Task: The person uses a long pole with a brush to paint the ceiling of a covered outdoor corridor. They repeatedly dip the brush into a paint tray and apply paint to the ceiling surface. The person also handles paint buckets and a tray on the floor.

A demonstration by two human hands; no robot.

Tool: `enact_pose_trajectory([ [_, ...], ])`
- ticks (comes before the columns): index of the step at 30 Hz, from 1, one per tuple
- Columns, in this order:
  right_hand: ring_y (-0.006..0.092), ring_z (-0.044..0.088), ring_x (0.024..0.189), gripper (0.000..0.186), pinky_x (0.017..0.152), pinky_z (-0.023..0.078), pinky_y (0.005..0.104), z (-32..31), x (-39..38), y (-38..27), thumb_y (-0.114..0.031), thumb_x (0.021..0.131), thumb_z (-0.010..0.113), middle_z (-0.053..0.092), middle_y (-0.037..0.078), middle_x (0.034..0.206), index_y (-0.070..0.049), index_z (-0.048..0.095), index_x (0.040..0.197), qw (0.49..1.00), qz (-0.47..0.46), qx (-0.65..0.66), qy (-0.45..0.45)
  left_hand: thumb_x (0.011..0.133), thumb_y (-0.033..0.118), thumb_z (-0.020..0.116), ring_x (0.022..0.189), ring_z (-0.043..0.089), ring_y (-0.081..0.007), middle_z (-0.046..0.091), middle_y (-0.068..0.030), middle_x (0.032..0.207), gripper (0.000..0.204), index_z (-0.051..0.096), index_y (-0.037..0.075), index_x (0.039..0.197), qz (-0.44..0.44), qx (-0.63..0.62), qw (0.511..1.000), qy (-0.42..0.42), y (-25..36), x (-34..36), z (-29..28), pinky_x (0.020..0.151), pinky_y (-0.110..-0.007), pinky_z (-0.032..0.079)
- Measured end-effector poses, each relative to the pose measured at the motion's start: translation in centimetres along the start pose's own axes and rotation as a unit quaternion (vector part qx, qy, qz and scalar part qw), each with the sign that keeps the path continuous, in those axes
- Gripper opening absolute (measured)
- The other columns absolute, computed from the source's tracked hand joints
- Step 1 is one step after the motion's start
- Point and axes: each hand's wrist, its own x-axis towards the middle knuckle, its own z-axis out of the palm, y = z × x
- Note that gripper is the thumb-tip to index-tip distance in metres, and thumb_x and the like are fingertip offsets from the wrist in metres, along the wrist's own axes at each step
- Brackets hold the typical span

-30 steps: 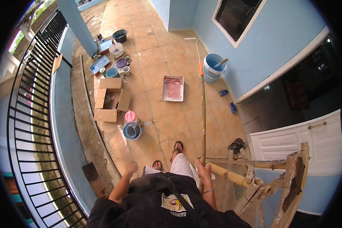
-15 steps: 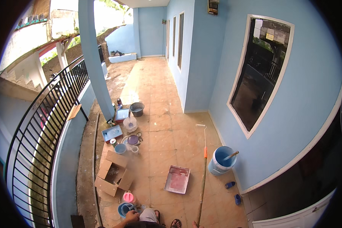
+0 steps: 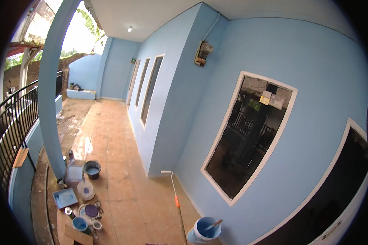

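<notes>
I face a tiled porch floor (image 3: 110, 134) and light blue wall (image 3: 216, 102); the paint roller (image 3: 166, 172) pole runs off the bottom edge, and my hands are out of view.

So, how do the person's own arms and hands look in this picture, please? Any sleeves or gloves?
Neither hand nor any forearm shows in the head view now, so sleeves and gloves cannot be told. The view looks out along the terrace: a long pole with a paint roller at its top and an orange band rises from the lower edge, beside a blue bucket at the light blue wall.
</notes>
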Motion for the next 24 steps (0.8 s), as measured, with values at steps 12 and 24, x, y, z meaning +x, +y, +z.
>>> enact_pose_trajectory([
  [12,0.02,0.054,0.049,0.055,0.049,0.042,0.0377,6.2,5.1,-14.8,-0.056,0.092,0.066,0.056,0.008,0.057,-0.003,0.061,0.077,0.996,-0.082,0.025,-0.009,0.093,0.025,0.063,0.058,0.065,-0.0244,0.067,-0.0145,0.075,0.027,0.061,0.001,0.105,-0.037,0.037,0.998,-0.033,1.1,10.3,1.1,0.051,-0.036,0.053],
  [24,0.0221,0.057,0.053,0.059,0.053,0.044,0.0399,6.5,23.9,-30.1,-0.058,0.091,0.067,0.058,0.011,0.058,-0.001,0.064,0.078,0.992,-0.112,-0.032,-0.056,0.088,0.023,0.065,0.066,0.069,-0.0266,0.07,-0.0165,0.078,0.028,0.066,0.0,0.103,0.002,0.054,0.998,0.007,19.8,20.2,13.7,0.06,-0.037,0.055],
])
